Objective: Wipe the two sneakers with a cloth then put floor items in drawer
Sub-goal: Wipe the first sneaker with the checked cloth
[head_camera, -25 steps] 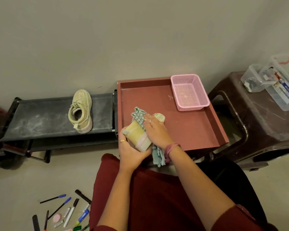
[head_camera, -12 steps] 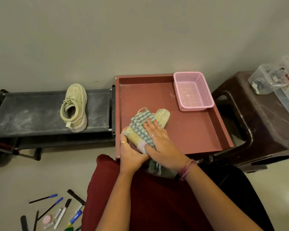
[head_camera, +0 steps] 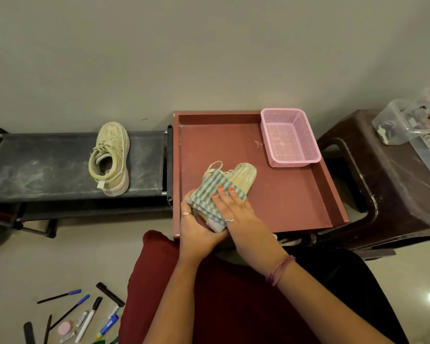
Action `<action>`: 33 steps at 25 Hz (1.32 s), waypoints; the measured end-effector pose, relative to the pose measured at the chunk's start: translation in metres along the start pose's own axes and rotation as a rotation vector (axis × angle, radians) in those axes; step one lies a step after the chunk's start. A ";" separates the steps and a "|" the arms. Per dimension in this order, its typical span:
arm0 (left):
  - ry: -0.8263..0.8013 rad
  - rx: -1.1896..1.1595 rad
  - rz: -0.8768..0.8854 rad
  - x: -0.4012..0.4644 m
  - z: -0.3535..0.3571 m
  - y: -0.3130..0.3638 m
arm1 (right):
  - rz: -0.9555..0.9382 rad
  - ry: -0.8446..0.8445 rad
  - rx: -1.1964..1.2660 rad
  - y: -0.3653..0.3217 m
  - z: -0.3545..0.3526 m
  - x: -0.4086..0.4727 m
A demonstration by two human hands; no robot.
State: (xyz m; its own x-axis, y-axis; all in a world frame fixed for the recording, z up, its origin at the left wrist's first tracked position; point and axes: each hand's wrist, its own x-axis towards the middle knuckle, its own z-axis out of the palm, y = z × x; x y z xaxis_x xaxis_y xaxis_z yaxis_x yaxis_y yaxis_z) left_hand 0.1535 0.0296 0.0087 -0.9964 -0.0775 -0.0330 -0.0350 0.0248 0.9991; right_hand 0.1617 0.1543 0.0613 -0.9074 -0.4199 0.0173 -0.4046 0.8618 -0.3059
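Note:
A beige sneaker (head_camera: pixel 243 173) lies over the open reddish drawer (head_camera: pixel 296 207), toe pointing to the far right. My left hand (head_camera: pixel 196 228) grips its heel end. My right hand (head_camera: pixel 233 209) presses a green-and-white checked cloth (head_camera: pixel 210 192) flat on the sneaker's upper. The second beige sneaker (head_camera: pixel 111 157) rests on the black shoe rack (head_camera: pixel 47 167) to the left. Several pens and markers (head_camera: pixel 85 316) and a pink round eraser (head_camera: pixel 65 327) lie on the floor at lower left.
A pink mesh basket (head_camera: pixel 289 137) sits in the drawer's far right corner. A dark brown plastic stool (head_camera: pixel 387 194) on the right carries clear plastic boxes (head_camera: pixel 412 130). A dark red cushion (head_camera: pixel 209 294) lies on my lap. The wall runs close behind.
The sneaker has tipped down and lies lower over the drawer. My right hand slid the cloth forward along the upper, and my fingers are now spread flat.

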 end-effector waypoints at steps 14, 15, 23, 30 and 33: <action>0.008 0.058 0.018 0.003 -0.006 -0.006 | -0.081 -0.134 0.141 0.019 -0.001 0.002; 0.005 0.042 0.004 0.003 -0.005 -0.004 | -0.053 -0.160 0.166 0.028 -0.004 0.012; -0.022 0.047 -0.028 0.006 -0.009 -0.010 | -0.043 -0.169 0.128 0.015 -0.005 0.019; -0.021 0.101 -0.021 0.006 -0.003 -0.006 | 0.133 -0.052 0.232 0.071 0.007 0.024; -0.013 0.105 -0.030 0.008 -0.004 -0.005 | 0.204 -0.023 0.284 0.061 0.006 0.031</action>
State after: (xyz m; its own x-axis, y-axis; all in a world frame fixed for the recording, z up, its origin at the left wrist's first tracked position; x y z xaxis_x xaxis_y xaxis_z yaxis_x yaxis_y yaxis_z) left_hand 0.1464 0.0244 0.0034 -0.9957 -0.0668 -0.0641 -0.0723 0.1274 0.9892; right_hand 0.1093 0.1923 0.0369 -0.9623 -0.2559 -0.0917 -0.1643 0.8162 -0.5540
